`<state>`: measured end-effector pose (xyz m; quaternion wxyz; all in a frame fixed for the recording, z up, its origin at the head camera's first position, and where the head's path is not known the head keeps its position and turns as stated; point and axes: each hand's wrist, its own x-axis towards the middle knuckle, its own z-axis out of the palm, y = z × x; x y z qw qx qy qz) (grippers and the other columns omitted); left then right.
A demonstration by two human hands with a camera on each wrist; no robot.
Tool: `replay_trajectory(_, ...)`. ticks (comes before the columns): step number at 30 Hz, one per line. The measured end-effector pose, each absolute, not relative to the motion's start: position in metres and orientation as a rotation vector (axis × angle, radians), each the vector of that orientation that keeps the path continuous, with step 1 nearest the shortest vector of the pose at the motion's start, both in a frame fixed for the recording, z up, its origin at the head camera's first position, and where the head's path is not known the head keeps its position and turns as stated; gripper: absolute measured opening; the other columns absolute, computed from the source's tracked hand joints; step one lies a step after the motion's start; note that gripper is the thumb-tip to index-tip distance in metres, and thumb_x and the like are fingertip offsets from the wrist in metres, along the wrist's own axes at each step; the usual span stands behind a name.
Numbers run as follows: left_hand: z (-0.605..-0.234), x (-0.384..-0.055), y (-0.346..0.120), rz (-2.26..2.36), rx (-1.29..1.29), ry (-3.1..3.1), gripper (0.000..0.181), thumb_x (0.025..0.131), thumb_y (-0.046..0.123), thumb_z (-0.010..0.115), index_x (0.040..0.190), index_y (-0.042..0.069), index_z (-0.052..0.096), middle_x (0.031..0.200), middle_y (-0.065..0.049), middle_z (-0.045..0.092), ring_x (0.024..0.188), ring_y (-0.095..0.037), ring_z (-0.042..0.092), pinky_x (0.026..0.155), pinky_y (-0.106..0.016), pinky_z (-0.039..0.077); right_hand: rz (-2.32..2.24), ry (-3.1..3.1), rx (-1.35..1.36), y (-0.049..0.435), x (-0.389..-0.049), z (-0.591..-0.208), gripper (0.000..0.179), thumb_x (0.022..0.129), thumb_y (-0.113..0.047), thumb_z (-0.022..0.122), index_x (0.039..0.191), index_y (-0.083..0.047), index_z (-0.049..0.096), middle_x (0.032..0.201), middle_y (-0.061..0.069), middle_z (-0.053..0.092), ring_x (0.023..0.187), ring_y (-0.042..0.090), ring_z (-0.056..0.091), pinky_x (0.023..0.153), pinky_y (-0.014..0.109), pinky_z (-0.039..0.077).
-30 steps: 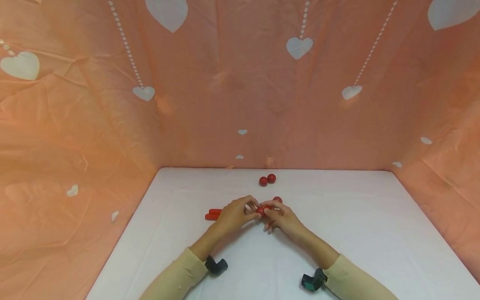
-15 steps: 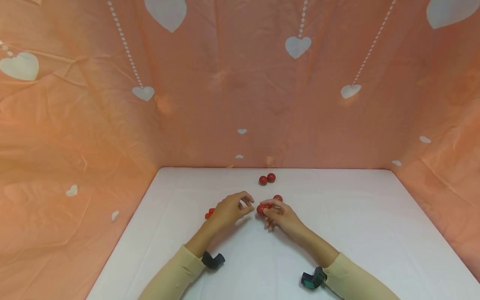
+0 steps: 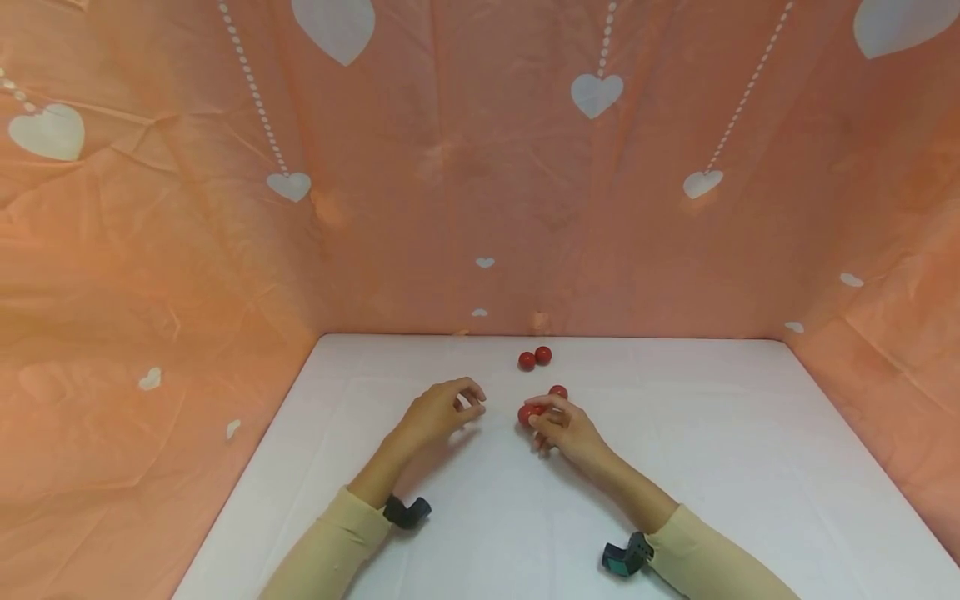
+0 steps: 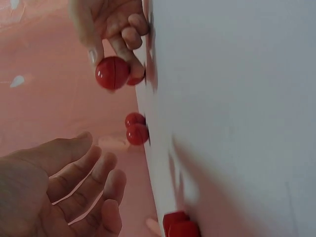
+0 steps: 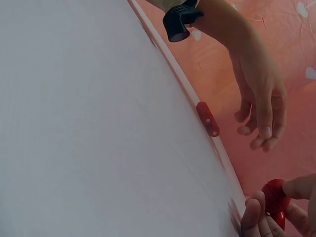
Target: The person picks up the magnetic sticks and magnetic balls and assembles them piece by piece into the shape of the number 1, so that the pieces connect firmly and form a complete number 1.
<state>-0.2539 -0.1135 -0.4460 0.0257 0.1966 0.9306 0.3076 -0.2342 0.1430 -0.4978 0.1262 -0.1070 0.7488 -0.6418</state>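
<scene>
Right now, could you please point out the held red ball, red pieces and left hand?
Held red ball (image 4: pixel 111 73): left wrist view, its middle.
Red pieces (image 5: pixel 205 114): right wrist view, above a pale spot.
Left hand (image 3: pixel 441 410): head view, its back.

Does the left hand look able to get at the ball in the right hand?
Probably yes: the left hand holds nothing, and the ball pokes out of the right hand toward it with nothing between but a gap.

Head camera: above and behind the left grip (image 3: pixel 438 412) and right grip (image 3: pixel 572 433), facing forward and down; widest, farthest view. Left wrist camera (image 3: pixel 407 512): close behind the left grip, facing past it toward the right grip, rolled sideways. Right wrist camera (image 3: pixel 628 556): close behind the right grip, rolled, facing the left grip. All views share both grips and the tabletop (image 3: pixel 675 433).
</scene>
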Motion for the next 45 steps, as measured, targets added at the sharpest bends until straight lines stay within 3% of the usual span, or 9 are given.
replay_trajectory(6,-0.444,-0.256,-0.127,0.947,0.580,2.871,0.018,0.089,0.031,0.067,0.105,0.023,0.065,0.093,0.013,0.068,0.070,-0.008,0.061,0.062,-0.031,0.045,-1.871,2.191,-0.268,0.145,-0.236,-0.496,0.035,0.096,-0.018,0.058,0.130,-0.009,0.053,0.097,0.034,0.062,0.078,0.043,0.062,0.069,0.042,0.056)
replay_trajectory(11,-0.447,-0.258,-0.137,0.955,0.553,2.823,0.019,0.090,0.029,0.066,0.107,0.020,0.065,0.093,0.012,0.067,0.061,-0.014,0.064,0.057,-0.032,0.045,-1.902,2.195,-0.215,0.147,-0.237,-0.497,0.036,0.095,-0.021,0.061,0.129,-0.012,0.054,0.096,0.031,0.063,0.077,0.037,0.063,0.069,0.038,0.056)
replay_trajectory(19,-0.448,-0.264,-0.151,0.868,0.654,2.865,0.016,0.089,0.026,0.067,0.104,0.020,0.068,0.089,0.012,0.065,0.080,-0.007,0.059,0.072,-0.031,0.047,-1.936,2.221,-0.211,0.148,-0.237,-0.502,0.035,0.093,-0.026,0.063,0.126,-0.015,0.056,0.088,0.024,0.065,0.072,0.028,0.063,0.065,0.032,0.055)
replay_trajectory(28,-0.447,-0.266,-0.164,0.771,0.653,2.852,0.016,0.089,0.024,0.068,0.104,0.020,0.069,0.090,0.010,0.064,0.086,-0.011,0.058,0.077,-0.032,0.048,-1.916,2.168,-0.203,0.150,-0.241,-0.504,0.038,0.093,-0.022,0.064,0.129,-0.013,0.054,0.092,0.028,0.063,0.071,0.025,0.061,0.064,0.031,0.054)
replay_trajectory(35,-0.449,-0.267,-0.172,0.708,0.618,2.867,0.014,0.089,0.023,0.068,0.102,0.022,0.070,0.090,0.009,0.064,0.087,-0.012,0.059,0.077,-0.031,0.048,-1.894,2.137,-0.246,0.151,-0.236,-0.489,0.038,0.095,-0.015,0.060,0.131,-0.006,0.052,0.095,0.034,0.059,0.073,0.032,0.061,0.068,0.034,0.056)
replay_trajectory(45,-0.452,-0.264,-0.179,0.677,0.582,2.844,0.011,0.087,0.022,0.071,0.098,0.023,0.069,0.091,0.009,0.065,0.086,-0.011,0.059,0.078,-0.032,0.048,-1.895,2.154,-0.258,0.148,-0.228,-0.476,0.036,0.095,-0.013,0.060,0.129,-0.004,0.053,0.095,0.034,0.060,0.072,0.032,0.062,0.068,0.035,0.056)
